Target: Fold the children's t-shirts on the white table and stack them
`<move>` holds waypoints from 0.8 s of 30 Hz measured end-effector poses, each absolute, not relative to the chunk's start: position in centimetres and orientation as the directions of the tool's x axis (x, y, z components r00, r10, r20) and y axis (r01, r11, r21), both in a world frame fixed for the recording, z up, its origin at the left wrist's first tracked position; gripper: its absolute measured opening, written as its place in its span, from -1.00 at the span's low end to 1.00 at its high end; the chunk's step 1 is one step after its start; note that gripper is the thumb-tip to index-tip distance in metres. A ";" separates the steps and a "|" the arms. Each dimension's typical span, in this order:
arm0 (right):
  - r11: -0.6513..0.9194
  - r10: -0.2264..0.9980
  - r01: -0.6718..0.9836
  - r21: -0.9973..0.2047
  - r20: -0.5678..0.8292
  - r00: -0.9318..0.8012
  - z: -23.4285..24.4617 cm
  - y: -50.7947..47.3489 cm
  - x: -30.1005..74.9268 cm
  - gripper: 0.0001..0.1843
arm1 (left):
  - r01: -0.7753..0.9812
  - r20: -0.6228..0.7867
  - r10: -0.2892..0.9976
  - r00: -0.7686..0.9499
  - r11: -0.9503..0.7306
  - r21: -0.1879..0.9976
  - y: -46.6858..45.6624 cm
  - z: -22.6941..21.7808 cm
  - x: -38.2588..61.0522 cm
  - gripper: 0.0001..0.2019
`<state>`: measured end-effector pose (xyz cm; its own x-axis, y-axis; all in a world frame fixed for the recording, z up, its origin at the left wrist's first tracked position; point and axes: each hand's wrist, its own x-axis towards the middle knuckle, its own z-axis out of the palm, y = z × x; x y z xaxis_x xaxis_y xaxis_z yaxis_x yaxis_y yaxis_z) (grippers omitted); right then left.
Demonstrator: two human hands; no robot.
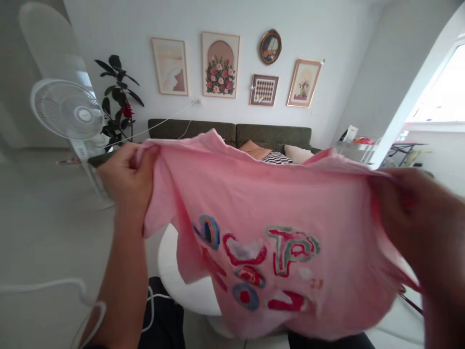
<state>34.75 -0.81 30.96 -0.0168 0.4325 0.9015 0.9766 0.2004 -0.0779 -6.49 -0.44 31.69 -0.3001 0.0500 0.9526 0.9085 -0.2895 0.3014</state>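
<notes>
A pink T-shirt (254, 194) with colourful painted-looking letters and shapes hangs stretched out between my two hands. My left hand (129, 169) is closed on its upper left part, near the shoulder and sleeve. On the other side, my right hand (410, 208) grips the upper right part, a little blurred. The neckline sags between them, and the lower hem hangs loose over my lap. Behind the shirt, a round white table (170, 271) is partly covered.
A white standing fan (69, 111) and a plant (119, 92) stand at the left. Against the back wall is a dark green sofa (203, 128) with cushions (298, 153). A white cable (47, 286) runs by my left forearm. A rack (358, 148) stands at the right.
</notes>
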 end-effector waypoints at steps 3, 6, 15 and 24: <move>0.272 0.575 0.961 -0.053 0.809 -0.118 29.3 5.3 33.0 -0.76 | 0.933 0.892 0.404 -0.203 -0.195 0.301 4.9 28.5 -7.7 -0.68; 0.227 0.639 0.974 0.004 0.754 -0.152 26.5 12.0 31.4 -0.71 | 0.947 0.771 0.610 -0.183 -0.101 0.305 10.6 24.5 -8.0 -0.76; 0.375 0.905 0.919 -0.118 0.260 -0.336 8.0 10.8 26.0 -0.54 | 0.950 0.309 0.951 -0.006 -0.090 0.298 9.1 6.0 0.3 -0.51; 0.158 0.987 0.981 -0.114 0.027 -0.156 -2.8 4.1 25.9 -0.36 | 0.962 0.089 0.996 -0.004 -0.021 0.272 4.5 -2.7 1.3 -0.40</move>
<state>25.88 4.05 -2.81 -0.1563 0.9873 0.0268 0.9807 0.1583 -0.1143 1.26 4.55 -2.73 -0.0037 0.9961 0.0885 0.9621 -0.0206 0.2720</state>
